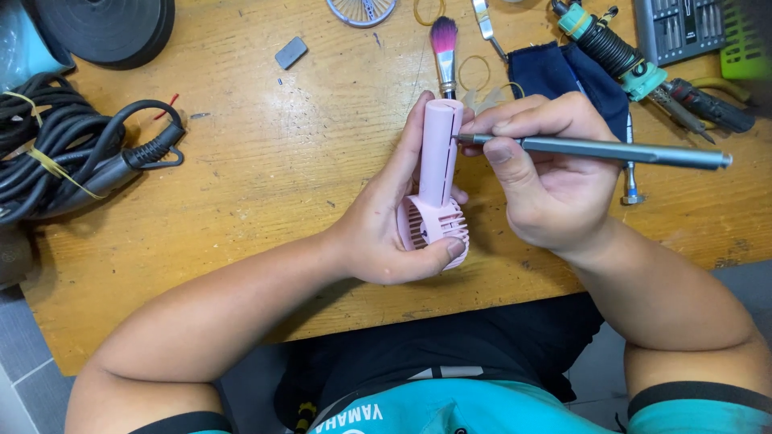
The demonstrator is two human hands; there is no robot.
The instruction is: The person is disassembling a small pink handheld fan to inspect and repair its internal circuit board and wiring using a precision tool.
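Observation:
My left hand (386, 217) grips a small pink hand-held fan (437, 189) over the wooden table, handle pointing away from me and round grilled head toward me. My right hand (547, 173) holds a slim grey screwdriver (595, 149) like a pen. Its tip touches the right side of the fan's handle near the top. The fan's head is partly hidden by my left thumb and fingers.
On the wooden table (265, 177) lie a pink-tipped brush (444, 48), a dark blue cloth (563, 76), a soldering iron (619, 56), a bit set (675, 28), coiled black cables (56, 153), a black tape roll (104, 28) and a small grey block (290, 53).

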